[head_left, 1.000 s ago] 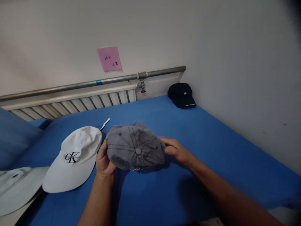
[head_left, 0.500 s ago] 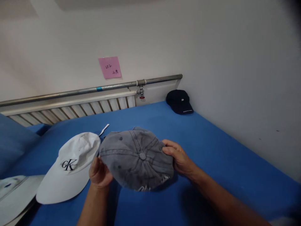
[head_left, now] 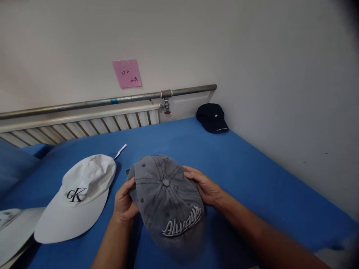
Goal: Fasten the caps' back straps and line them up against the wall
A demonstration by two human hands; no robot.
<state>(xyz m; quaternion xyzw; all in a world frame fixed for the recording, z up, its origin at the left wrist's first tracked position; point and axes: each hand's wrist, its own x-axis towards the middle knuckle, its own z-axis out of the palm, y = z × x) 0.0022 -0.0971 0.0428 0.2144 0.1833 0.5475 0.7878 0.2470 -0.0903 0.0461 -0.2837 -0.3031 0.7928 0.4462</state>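
Note:
Between my two hands is a grey baseball cap [head_left: 159,201] with white "Always" lettering on its front, its crown facing up and its brim pointing down toward me. My left hand [head_left: 125,201] grips its left side, thumb on the outside and fingers partly hidden beneath. On the opposite edge, my right hand [head_left: 203,186] has its thumb and fingers closed round the fabric. Just left of my left hand, a white cap [head_left: 91,175] with a black "CK" logo lies on the blue surface [head_left: 252,179], its white strap sticking out behind.
Another pale cap [head_left: 17,231] is cut off at the lower left. A black cap [head_left: 212,117] sits in the far right corner against the wall. Behind the blue surface run a radiator [head_left: 120,121] and a metal pipe [head_left: 134,98], below a pink note [head_left: 127,74].
The grey cap has tipped so its lettering and brim now show. My left hand's thumb has come onto the cap's side, and my right hand has shifted slightly left.

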